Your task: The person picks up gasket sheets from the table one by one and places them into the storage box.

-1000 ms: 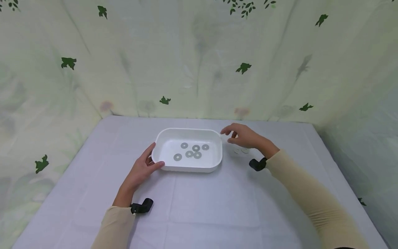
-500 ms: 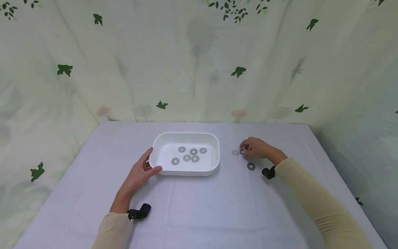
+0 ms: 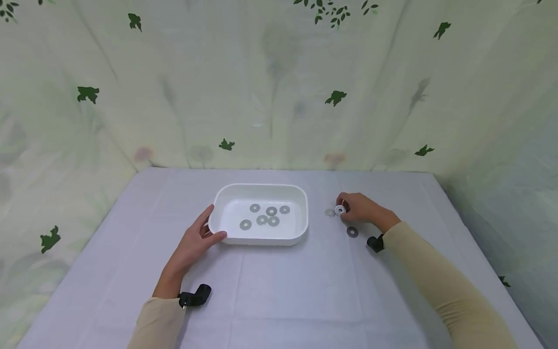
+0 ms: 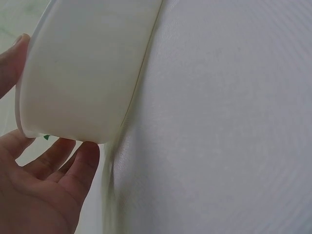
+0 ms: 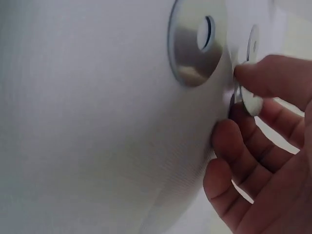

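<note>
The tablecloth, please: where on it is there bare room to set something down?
The widest bare patch lies in front of the white tray, between the sleeves; a narrower strip runs behind the tray, bordered by the backdrop. It is crowded by the right hand, which pinches a washer near two loose washers.

Shiny metal washers (image 5: 189, 58), smooth plastic tray (image 3: 261, 241)

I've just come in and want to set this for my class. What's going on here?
A person is handling flat metal washers beside a white tray. Their left hand holds the tray at its left end, while their right hand pinches one washer to the right of it. Six washers lie in the tray, and two more lie on the table near the right hand.
</note>
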Motion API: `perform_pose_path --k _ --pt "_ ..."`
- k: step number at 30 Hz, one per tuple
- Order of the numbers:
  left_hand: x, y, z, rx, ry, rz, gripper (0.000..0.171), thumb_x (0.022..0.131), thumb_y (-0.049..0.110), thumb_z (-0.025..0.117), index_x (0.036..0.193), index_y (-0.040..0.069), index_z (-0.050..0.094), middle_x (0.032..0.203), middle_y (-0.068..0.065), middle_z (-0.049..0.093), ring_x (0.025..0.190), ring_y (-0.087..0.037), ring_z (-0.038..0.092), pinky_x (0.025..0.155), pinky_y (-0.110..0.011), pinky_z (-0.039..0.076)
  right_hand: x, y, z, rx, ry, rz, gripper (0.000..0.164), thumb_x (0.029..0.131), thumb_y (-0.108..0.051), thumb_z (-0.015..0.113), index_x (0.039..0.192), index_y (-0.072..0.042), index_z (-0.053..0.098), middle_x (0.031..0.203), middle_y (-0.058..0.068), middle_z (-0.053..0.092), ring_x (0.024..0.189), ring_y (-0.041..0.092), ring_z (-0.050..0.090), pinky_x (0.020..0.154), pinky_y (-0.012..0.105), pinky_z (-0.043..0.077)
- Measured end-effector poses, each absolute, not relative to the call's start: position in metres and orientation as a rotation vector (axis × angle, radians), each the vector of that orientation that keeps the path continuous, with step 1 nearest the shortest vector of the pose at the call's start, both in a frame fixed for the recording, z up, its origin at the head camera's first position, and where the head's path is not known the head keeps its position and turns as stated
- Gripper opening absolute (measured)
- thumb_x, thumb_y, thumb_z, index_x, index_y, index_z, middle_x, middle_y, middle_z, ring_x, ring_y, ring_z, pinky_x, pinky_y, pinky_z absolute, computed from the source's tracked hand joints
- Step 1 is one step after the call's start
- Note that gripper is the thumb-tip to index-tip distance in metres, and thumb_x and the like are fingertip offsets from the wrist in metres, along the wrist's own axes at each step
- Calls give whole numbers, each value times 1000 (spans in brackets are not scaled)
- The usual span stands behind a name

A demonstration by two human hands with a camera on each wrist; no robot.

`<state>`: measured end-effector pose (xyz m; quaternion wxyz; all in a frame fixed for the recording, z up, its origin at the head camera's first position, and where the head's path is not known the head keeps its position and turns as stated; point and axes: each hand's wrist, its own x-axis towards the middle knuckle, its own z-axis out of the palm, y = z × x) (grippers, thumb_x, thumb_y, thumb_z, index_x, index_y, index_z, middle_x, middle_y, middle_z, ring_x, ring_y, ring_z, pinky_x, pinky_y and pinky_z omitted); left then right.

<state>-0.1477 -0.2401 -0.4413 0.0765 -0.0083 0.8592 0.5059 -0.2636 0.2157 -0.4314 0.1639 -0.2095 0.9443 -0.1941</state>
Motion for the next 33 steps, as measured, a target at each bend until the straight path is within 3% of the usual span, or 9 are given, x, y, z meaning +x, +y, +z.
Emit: perform_pose_path --k 10,18,25,33 --pt "-149 -240 -441 -45 2586 1506 94 90 34 73 161 25 11 166 -13 23 144 -34 42 90 -8 42 -271 221 -439 -669 2691 -588 31 89 -13 66 119 -7 63 111 12 68 99 23 63 89 42 50" --pt "-148 -240 -443 -42 2582 1509 95 90 35 74 161 24 11 166 -12 22 144 -34 41 91 -9 42 -273 215 -426 -654 2718 -722 34 91 -21 69 121 -6 64 110 11 68 95 22 61 84 38 50" --pt "-148 -241 -440 -26 2596 1499 95 90 36 73 161 24 11 166 -13 22 145 -36 40 92 -10 42 -276 193 -408 -798 2700 -842 35 90 -22 70 122 -7 66 109 9 69 92 20 61 82 36 50" --pt "-149 -240 -442 -31 2587 1495 95 90 34 73 161 24 11 165 -14 23 144 -36 41 102 -26 45 -276 170 -397 -851 2683 -842 32 90 -21 70 120 -9 67 109 6 69 91 20 61 81 35 50"
